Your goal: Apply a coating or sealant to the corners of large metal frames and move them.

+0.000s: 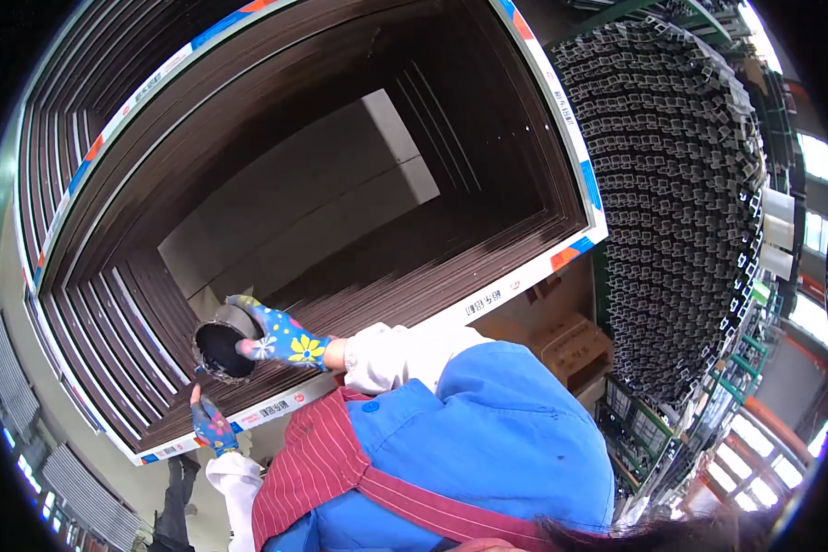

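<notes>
A large stack of dark brown rectangular frames (469,276) stands before me, its top frame edged with white, blue and orange protective film. At the stack's near left corner, my right hand (281,336), in a blue flowered glove with bare fingertips, is closed around a dark, hollow, round roll (223,351) with a ragged rim. It looks like a tape roll, but I cannot be sure. Just below it, my left hand (214,426), in a matching glove, is at the near rail with one bare finger stretched up toward the roll. Its other fingers are partly hidden.
Bundled metal profiles (672,202) are piled at the right, beside a cardboard box (575,354). Another frame stack (60,147) adjoins on the far left. A person's dark-trousered legs (175,506) show at the lower left. Grey panels (87,492) lie near the left rim.
</notes>
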{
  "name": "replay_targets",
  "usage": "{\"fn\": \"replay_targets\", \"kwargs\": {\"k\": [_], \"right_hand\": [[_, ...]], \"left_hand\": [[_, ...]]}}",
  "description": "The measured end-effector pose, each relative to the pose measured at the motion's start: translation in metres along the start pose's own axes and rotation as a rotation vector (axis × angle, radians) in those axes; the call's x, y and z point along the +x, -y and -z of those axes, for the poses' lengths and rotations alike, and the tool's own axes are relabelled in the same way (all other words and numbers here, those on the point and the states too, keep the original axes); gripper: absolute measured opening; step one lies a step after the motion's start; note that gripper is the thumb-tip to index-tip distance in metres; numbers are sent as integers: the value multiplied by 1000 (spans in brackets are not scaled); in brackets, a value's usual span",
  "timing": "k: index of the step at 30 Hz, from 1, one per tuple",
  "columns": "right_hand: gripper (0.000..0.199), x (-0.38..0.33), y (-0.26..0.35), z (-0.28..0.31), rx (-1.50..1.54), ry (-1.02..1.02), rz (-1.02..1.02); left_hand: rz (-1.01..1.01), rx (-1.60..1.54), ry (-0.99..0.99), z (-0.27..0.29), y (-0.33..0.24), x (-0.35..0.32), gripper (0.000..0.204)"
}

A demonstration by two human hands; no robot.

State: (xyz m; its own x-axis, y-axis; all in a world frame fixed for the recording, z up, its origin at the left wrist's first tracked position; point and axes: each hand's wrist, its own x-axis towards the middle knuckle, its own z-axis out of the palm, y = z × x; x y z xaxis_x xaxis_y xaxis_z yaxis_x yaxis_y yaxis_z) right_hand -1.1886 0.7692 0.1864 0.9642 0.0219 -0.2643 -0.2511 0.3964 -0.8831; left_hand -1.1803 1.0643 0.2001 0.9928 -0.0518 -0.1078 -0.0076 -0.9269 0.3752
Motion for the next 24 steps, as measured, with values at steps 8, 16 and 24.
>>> {"fn": "replay_targets", "kwargs": {"k": [8, 16, 24], "right_hand": [[77, -5, 12, 8, 29, -7, -44], [78, 9, 9, 7, 147, 15, -78], [70, 4, 3, -1, -193, 67, -137]], "left_hand": [[104, 88, 95, 0, -3, -2, 29], [167, -105, 142, -9, 20, 9, 32], [662, -1432, 434, 30, 15, 0, 50]]}}
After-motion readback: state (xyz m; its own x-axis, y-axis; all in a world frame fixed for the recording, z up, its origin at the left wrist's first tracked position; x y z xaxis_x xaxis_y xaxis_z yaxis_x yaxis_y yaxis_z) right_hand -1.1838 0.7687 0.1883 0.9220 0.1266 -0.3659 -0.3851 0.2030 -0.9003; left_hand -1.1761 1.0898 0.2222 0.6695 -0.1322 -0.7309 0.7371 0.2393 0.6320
